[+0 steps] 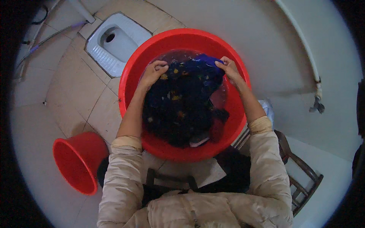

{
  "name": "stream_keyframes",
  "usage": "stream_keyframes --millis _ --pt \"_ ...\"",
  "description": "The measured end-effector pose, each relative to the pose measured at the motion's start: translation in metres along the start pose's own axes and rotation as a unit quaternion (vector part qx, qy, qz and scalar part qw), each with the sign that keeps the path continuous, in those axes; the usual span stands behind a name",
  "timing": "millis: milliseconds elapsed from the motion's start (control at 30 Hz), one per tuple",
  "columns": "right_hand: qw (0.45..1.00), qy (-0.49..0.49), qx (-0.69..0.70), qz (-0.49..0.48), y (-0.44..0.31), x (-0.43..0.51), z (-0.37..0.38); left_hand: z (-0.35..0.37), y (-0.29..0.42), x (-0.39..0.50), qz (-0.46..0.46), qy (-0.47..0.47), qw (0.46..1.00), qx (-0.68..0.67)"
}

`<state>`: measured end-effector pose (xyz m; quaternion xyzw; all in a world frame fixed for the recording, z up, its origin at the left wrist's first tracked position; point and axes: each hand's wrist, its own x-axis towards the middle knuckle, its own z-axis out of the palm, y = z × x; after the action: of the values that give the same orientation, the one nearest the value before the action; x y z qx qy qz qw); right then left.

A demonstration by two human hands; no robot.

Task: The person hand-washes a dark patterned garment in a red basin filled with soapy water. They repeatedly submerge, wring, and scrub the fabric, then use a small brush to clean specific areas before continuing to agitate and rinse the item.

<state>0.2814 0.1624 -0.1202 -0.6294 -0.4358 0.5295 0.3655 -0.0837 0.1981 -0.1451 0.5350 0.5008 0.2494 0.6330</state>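
Observation:
Dark wet clothing (pixel 182 102) with small yellow and orange patterns lies in water (pixel 178 54) inside a large red plastic tub (pixel 185 34). At the far right of the cloth, my right hand (pixel 229 68) pinches a blue-purple part (pixel 209 60) between thumb and fingers. My left hand (pixel 155 72) is at the cloth's far left edge, its thumb and fingertips close together on the dark fabric's border. Whether a fold is gripped there is hard to tell. A pale-edged piece (pixel 199 141) shows at the near side of the pile, beside reddish fabric (pixel 217 129).
A white squat toilet (pixel 118 42) is set in the tiled floor beyond the tub to the left. A red bucket (pixel 75 164) lies tipped at the left. A wooden chair (pixel 302 168) stands at the right, below a white wall pipe with a tap (pixel 317 105).

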Motion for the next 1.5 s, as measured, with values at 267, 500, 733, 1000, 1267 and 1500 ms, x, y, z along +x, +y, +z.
stream_keyframes --millis 267,500,733,1000,1267,1500 --pt "0.885 0.305 -0.338 -0.099 0.146 0.07 0.046 -0.022 -0.131 0.013 -0.197 0.061 0.977 0.06" --pt "0.884 -0.136 -0.447 -0.014 0.161 0.051 0.084 0.037 -0.176 0.037 -0.221 0.076 0.968 0.095" --pt "0.896 0.202 -0.38 0.107 0.118 0.092 0.028 0.01 -0.196 0.054 -0.29 0.198 0.931 -0.097" --pt "0.89 -0.023 -0.448 -0.083 0.1 0.06 0.247 0.034 -0.2 0.081 -0.134 0.276 0.903 -0.3" --pt "0.853 -0.105 -0.484 -0.166 0.011 -0.027 0.24 0.06 -0.124 0.039 -0.161 0.108 0.761 -0.619" --pt "0.844 -0.004 -0.536 -0.004 0.024 0.05 0.156 0.099 -0.035 0.027 -0.206 0.145 0.882 -0.399"
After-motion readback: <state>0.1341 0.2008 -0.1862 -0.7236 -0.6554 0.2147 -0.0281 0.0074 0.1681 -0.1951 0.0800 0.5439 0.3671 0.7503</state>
